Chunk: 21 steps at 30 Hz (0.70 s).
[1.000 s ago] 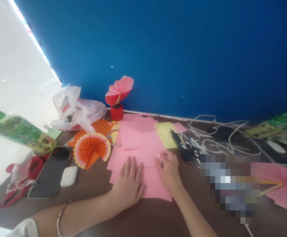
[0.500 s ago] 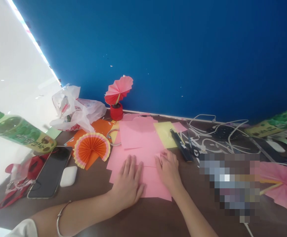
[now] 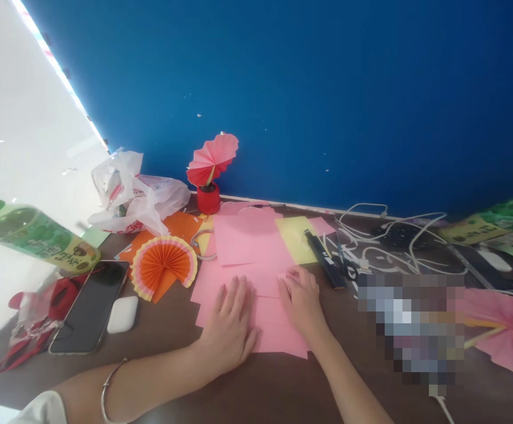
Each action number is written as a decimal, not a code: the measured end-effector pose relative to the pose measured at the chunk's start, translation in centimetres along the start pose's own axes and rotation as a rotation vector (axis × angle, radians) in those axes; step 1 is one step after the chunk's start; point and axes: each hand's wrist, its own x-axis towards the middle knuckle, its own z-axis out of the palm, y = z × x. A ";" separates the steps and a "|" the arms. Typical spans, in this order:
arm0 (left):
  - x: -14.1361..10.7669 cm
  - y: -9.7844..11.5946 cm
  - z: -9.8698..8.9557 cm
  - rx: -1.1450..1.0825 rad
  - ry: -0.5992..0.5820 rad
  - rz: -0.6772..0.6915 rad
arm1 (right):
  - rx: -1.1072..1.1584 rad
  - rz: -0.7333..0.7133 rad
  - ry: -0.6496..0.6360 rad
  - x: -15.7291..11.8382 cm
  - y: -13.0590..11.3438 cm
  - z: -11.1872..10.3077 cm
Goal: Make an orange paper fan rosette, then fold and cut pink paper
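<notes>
My left hand (image 3: 229,327) lies flat with fingers spread on a pink paper sheet (image 3: 270,330) on the brown table. My right hand (image 3: 300,300) rests beside it on the same sheet, fingers curled and pressing down near the sheet's far edge. More pink sheets (image 3: 247,241) lie just beyond. An orange and pink pleated paper fan (image 3: 164,266) sits to the left of them.
A phone (image 3: 90,306) and white earbud case (image 3: 122,314) lie at left, with a green bottle (image 3: 30,232), red scissors (image 3: 22,347) and a plastic bag (image 3: 132,197). A paper flower in a red pot (image 3: 209,171) stands by the blue wall. Yellow paper (image 3: 295,238), a black pen (image 3: 324,259), white cables (image 3: 384,235) and a pink fan (image 3: 510,330) lie at right.
My left hand has slid slightly forward on the pink sheet. My right hand has barely shifted.
</notes>
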 end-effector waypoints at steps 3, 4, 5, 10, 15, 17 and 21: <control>0.0 0.0 0.0 0.010 0.000 0.003 | -0.005 -0.004 -0.007 0.0 0.0 -0.1; 0.0 0.0 0.0 0.008 -0.001 0.005 | -0.008 -0.005 -0.012 0.0 -0.1 -0.1; 0.0 0.0 0.0 0.003 -0.002 0.004 | -0.012 -0.003 -0.018 0.0 -0.1 -0.1; 0.0 0.0 0.1 -0.037 -0.014 -0.008 | -0.021 0.007 -0.031 0.0 -0.1 -0.1; -0.1 -0.1 0.3 -0.077 -0.033 -0.028 | -0.027 0.016 -0.050 0.0 0.0 0.0; -0.1 -0.2 0.3 -0.090 -0.040 -0.023 | -0.028 0.017 -0.055 0.0 0.1 0.0; -0.1 -0.3 0.3 -0.116 -0.042 -0.015 | -0.031 0.012 -0.045 0.0 0.1 0.1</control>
